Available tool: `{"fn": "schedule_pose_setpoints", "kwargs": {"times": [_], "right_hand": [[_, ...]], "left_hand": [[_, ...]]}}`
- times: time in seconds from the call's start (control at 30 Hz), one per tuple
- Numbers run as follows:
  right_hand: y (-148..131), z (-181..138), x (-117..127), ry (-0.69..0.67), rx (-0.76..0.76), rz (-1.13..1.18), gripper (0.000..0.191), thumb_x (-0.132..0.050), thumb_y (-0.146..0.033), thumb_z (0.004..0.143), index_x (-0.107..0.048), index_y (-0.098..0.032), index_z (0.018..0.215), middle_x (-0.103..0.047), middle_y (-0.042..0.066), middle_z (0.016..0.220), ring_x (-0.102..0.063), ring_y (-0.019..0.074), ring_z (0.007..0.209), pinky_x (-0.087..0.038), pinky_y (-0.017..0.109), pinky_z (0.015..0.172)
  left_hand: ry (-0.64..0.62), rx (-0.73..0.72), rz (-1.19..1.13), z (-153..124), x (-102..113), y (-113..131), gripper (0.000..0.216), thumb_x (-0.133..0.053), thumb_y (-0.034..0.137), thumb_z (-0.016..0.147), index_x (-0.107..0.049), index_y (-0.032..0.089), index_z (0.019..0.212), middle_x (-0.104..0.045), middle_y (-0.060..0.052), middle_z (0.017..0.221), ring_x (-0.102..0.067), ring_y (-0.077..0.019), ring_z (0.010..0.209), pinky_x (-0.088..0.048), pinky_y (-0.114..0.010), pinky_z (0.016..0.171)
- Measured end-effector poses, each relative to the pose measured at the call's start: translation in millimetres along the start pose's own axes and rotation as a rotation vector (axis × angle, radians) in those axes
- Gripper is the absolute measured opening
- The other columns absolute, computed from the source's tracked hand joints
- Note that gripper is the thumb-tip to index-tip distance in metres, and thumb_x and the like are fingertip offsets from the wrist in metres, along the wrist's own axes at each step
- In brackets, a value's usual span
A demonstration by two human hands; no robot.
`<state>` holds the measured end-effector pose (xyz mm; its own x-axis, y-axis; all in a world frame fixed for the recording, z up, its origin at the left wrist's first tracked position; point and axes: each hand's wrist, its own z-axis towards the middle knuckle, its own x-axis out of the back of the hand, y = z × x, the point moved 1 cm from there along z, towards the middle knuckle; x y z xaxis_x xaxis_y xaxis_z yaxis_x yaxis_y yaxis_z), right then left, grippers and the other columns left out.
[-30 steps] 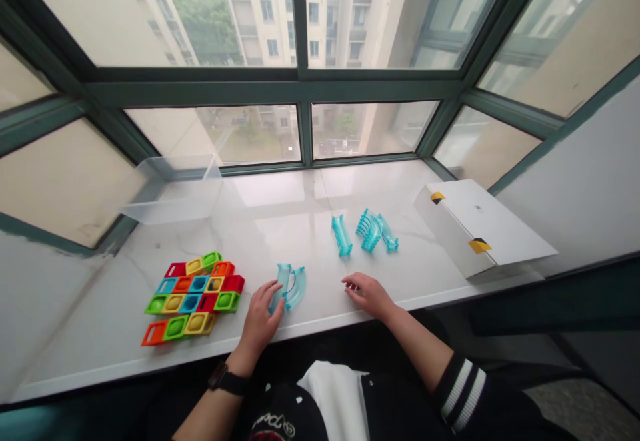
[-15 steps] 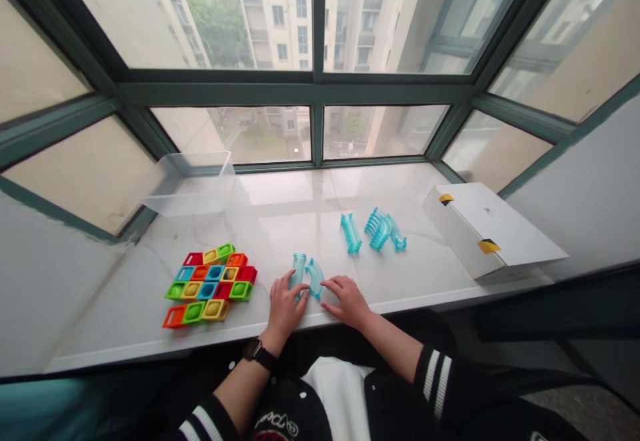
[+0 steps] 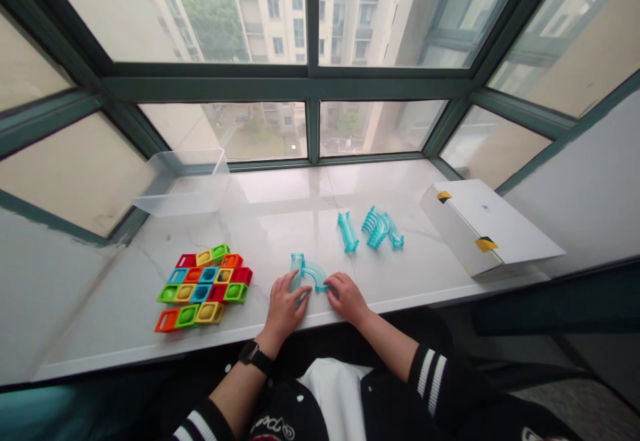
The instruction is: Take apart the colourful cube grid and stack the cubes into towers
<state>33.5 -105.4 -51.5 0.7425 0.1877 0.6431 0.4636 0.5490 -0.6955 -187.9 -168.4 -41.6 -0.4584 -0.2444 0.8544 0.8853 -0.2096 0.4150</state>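
My left hand (image 3: 286,309) grips the lower end of a short, straight, clear-blue plastic tube (image 3: 297,269), which stands nearly upright on the marble windowsill (image 3: 280,194). A curved clear-blue tube (image 3: 313,273) meets that straight piece at its upper part and arcs to the right. My right hand (image 3: 347,298) holds the curved tube's far end with its fingertips. The hands are close together, and they hide the lower parts of both tubes.
A straight tube (image 3: 347,231) and a stack of curved tubes (image 3: 376,226) lie farther along the sill. Coloured square blocks (image 3: 203,287) lie left of my hands. A clear plastic bin (image 3: 183,184) and a white cardboard box (image 3: 487,227) stand on the sill, beside the windows.
My right hand has moved left and taken the curved tube's end. Both hands have drawn closer together, and the curved tube now sits against the straight one.
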Motion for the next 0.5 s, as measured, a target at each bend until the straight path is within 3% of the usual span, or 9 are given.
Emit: {"fn": "schedule_pose_setpoints", "kwargs": {"times": [0.27, 0.43, 0.5], "right_hand": [[8, 0, -3, 0.084, -0.052, -0.016, 0.023, -0.053, -0.008, 0.092, -0.065, -0.022, 0.104, -0.066, 0.009, 0.1, -0.062, 0.0272, 0.098, -0.053, 0.043, 0.091], [6, -1, 0, 0.086, -0.047, -0.034, 0.029, -0.052, -0.006, 0.091, -0.068, -0.024, 0.107, -0.066, 0.008, 0.101, -0.061, 0.0269, 0.099, -0.053, 0.042, 0.092], [4, -1, 1, 0.092, -0.054, -0.035, 0.03, -0.053, -0.006, 0.091, -0.07, -0.025, 0.107, -0.065, 0.008, 0.1, -0.062, 0.0264, 0.098, -0.053, 0.042, 0.092]], "left_hand": [[0.053, 0.098, -0.066, 0, -9, -8, 0.04, -0.055, 0.025, 0.096, -0.068, 0.023, 0.134, -0.054, -0.017, 0.151, -0.053, -0.0358, 0.138, -0.045, -0.058, 0.118], [0.09, 0.145, -0.149, -1, -12, -14, 0.055, -0.052, 0.022, 0.096, -0.056, 0.025, 0.15, -0.054, -0.016, 0.151, -0.056, -0.033, 0.135, -0.048, -0.055, 0.117], [0.089, 0.14, -0.143, -1, -13, -15, 0.052, -0.052, 0.024, 0.097, -0.057, 0.026, 0.149, -0.054, -0.015, 0.15, -0.058, -0.0321, 0.132, -0.05, -0.053, 0.115]]}}
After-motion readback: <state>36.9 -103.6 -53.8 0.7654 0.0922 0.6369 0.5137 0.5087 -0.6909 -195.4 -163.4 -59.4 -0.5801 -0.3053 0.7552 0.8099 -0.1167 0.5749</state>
